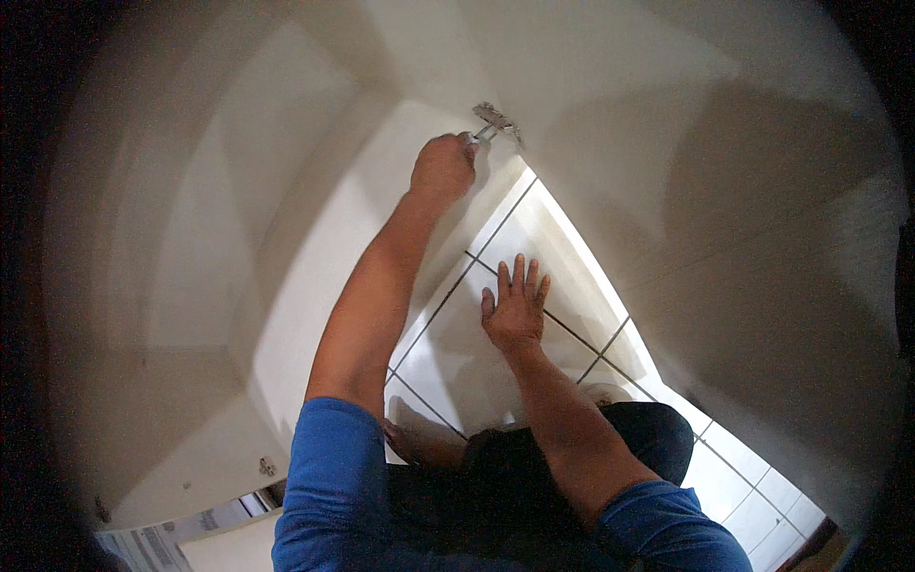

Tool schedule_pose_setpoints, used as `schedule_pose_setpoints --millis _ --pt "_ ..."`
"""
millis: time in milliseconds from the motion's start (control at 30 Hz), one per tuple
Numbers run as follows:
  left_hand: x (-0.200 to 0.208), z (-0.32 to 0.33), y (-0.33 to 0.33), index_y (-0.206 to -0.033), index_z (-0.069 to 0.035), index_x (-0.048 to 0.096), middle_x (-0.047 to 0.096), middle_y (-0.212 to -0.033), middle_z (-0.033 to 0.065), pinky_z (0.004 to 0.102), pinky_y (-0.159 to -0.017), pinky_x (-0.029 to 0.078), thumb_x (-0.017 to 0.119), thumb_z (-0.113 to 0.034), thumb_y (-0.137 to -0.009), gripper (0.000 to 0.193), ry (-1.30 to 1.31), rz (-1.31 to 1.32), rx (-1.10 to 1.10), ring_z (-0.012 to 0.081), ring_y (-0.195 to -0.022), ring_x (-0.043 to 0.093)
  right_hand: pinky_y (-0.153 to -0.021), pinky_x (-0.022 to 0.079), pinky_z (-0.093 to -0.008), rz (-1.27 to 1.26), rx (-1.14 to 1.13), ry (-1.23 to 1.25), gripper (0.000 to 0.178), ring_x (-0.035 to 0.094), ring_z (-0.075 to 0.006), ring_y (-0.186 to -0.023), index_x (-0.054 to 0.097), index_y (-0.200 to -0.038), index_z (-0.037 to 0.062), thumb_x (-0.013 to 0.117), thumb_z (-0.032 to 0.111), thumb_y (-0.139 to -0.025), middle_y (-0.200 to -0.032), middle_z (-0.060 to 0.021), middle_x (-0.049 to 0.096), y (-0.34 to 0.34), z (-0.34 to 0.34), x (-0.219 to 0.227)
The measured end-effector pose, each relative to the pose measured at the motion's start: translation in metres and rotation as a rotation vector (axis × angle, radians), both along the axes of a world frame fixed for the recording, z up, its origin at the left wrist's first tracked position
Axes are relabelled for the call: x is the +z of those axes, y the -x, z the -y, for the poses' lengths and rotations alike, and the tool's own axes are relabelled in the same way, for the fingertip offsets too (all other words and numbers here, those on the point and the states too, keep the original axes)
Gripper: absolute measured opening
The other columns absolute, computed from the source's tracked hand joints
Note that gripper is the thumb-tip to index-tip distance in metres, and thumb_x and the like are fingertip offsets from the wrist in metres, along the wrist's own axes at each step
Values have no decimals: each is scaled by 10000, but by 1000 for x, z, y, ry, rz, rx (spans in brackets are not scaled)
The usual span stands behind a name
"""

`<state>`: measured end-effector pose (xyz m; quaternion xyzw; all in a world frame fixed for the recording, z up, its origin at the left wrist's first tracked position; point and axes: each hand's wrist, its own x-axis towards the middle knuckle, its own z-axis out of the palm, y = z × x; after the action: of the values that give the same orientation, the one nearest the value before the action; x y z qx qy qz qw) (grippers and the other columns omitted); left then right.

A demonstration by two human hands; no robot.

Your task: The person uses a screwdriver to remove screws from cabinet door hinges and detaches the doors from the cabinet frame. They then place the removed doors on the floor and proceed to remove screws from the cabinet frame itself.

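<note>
My left hand reaches far forward, its fingers wrapped round the handle of a small tool. The tool has a flat, rough-looking grey head; I cannot make out its exact kind. Its head is at the right white wall, close to the corner where the walls meet above the floor's far tip. My right hand is open, palm down and fingers spread, over the white tiled floor. Whether its palm presses on the tiles is unclear. Nothing shows in that hand.
Pale walls rise on both sides, and the left low wall runs beside my left arm. My knee in dark trousers and a bare foot are below. At lower left lies a printed sheet or package.
</note>
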<state>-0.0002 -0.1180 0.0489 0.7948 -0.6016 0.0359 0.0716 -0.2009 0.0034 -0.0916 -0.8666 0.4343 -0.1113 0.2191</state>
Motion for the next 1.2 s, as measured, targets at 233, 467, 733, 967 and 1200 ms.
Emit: schedule_pose_setpoints --millis 233,467,733,967,1200 --pt "-15 -4 34 -992 4 591 633 -885 221 481 -769 503 513 -209 -927 236 60 95 138 388 -823 624 -1135 67 -589 70 -9 58 613 180 -427 -1408 444 -1376 20 460 422 -915 -1498 -240 269 15 1 -12" --pt "-1 -146 41 -1023 52 623 645 -941 273 473 -805 494 524 -305 -910 387 235 -236 355 433 -879 625 -1144 138 -549 6 122 -30 778 239 -406 -1396 418 -1390 15 544 554 -843 -1488 -263 280 3 18 10" --pt "-44 -344 109 -880 -8 676 619 -652 131 375 -572 498 668 -382 -836 378 267 -773 722 232 -583 607 -962 446 -424 927 22 23 439 584 -357 -1116 551 -1240 1 628 212 -863 -1186 -264 593 121 -24 185" --pt "-19 -352 134 -999 20 673 539 -568 21 292 -422 413 740 -398 -796 470 458 -965 713 130 -449 483 -1126 220 -407 1236 -456 285 604 361 -327 -1339 297 -1427 -61 429 339 -994 -1446 -228 371 281 -17 250" --pt "61 -291 225 -1178 -28 636 551 -669 -1 244 -433 389 779 -357 -778 537 502 -1215 468 69 -530 493 -934 432 -346 1119 -230 -170 509 580 -235 -1084 555 -1245 -12 423 413 -998 -1135 -196 630 271 -23 235"
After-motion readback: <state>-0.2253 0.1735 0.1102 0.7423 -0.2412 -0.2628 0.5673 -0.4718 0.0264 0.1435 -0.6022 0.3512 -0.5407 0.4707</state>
